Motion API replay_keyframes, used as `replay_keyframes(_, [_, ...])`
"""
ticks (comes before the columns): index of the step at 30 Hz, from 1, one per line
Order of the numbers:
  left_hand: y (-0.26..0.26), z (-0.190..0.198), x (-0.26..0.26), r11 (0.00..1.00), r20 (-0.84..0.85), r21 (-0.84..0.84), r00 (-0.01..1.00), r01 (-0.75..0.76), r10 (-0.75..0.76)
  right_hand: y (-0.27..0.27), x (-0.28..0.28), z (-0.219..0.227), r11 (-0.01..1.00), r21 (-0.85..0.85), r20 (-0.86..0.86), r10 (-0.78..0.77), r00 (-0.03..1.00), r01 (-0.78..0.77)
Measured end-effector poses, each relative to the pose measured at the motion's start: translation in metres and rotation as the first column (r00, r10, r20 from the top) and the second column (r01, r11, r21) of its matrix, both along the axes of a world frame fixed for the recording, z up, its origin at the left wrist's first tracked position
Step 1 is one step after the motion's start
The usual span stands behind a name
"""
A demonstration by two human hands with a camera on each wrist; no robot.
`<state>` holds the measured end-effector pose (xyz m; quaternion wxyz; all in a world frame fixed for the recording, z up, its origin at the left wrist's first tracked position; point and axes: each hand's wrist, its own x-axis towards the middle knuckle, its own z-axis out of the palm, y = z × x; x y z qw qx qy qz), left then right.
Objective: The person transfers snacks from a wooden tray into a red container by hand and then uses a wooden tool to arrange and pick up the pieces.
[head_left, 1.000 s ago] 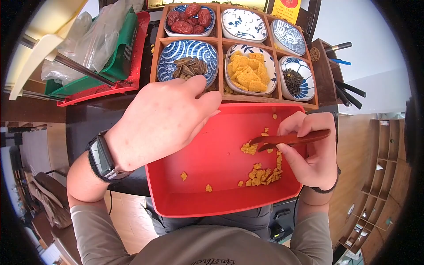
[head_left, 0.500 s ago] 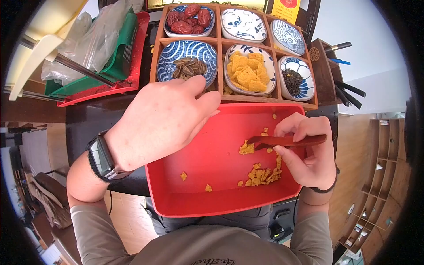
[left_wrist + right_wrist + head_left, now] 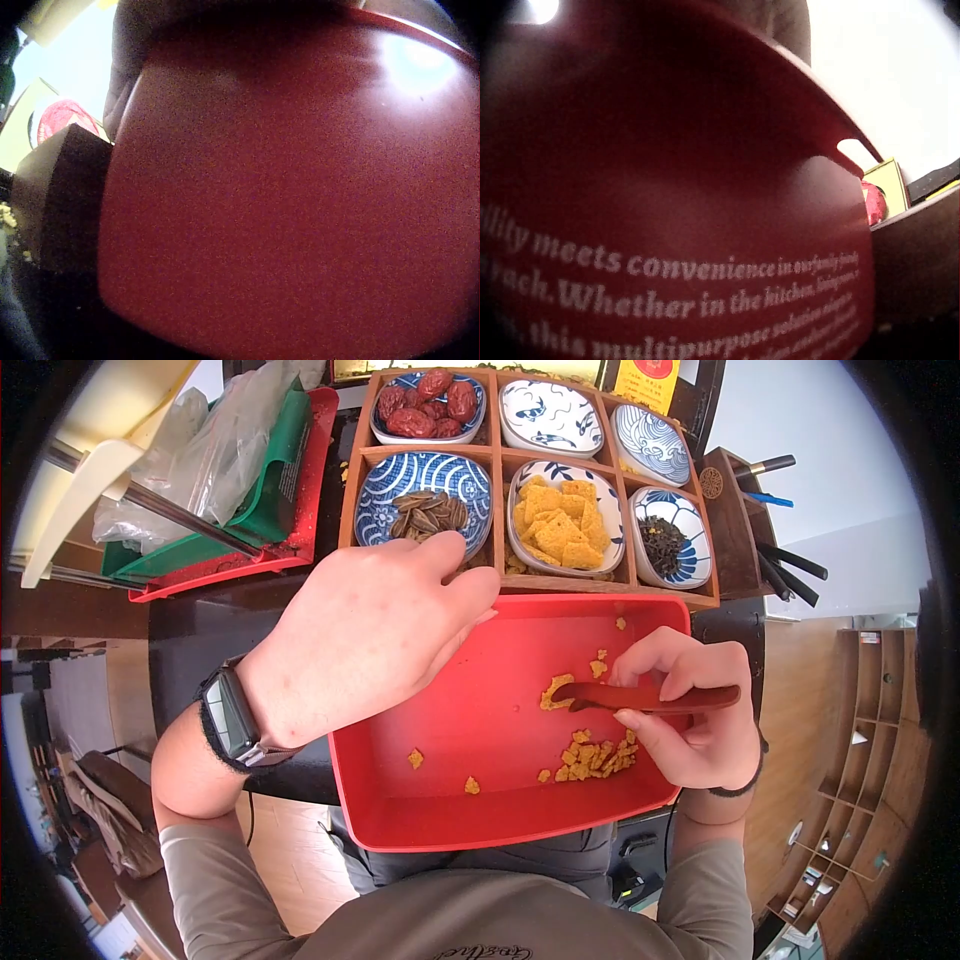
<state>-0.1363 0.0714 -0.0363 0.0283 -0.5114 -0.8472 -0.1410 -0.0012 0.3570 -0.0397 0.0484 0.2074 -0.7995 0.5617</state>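
In the head view my right hand [image 3: 700, 700] pinches small dark red wooden tongs [image 3: 660, 702] over the right part of a red plastic bin [image 3: 430, 710]. The tongs' tips lie against a yellow crispy piece [image 3: 551, 687] inside it. My left hand [image 3: 350, 630] grips the bin at its far left corner; most of its fingertips are hidden. Crumbled yellow pieces [image 3: 595, 758] gather near the bin's right side, with a few scattered further left. The outer bin wall [image 3: 292, 202] fills the left wrist view, and printed wall [image 3: 705, 277] fills most of the right wrist view.
Beyond the bin stands a compartmented wooden box [image 3: 497, 490] of patterned dishes: red dates [image 3: 412, 422], sunflower seeds [image 3: 430, 515], square yellow crisps [image 3: 562, 525] and dark tea leaves [image 3: 662, 545]. A green tub [image 3: 270, 480] with plastic bags is at left, a pen holder [image 3: 735, 530] at right.
The right hand and tongs have shifted slightly left and toward me, and the tongs' tips have come closer together at the yellow piece. The left hand has stayed put.
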Motion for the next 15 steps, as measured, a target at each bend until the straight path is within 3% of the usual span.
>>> replay_keyframes(8, [0.000,0.000,0.000,1.000,0.007,0.003,1.000,0.002,-0.002,-0.009,0.007,0.001,0.976,0.015,0.004,-0.216,0.976,0.216])
replay_keyframes(15, [0.000,0.000,-0.001,1.000,0.015,0.005,1.000,0.005,-0.005,-0.007,-0.001,0.016,0.962,0.249,-0.053,-0.102,0.993,0.112])
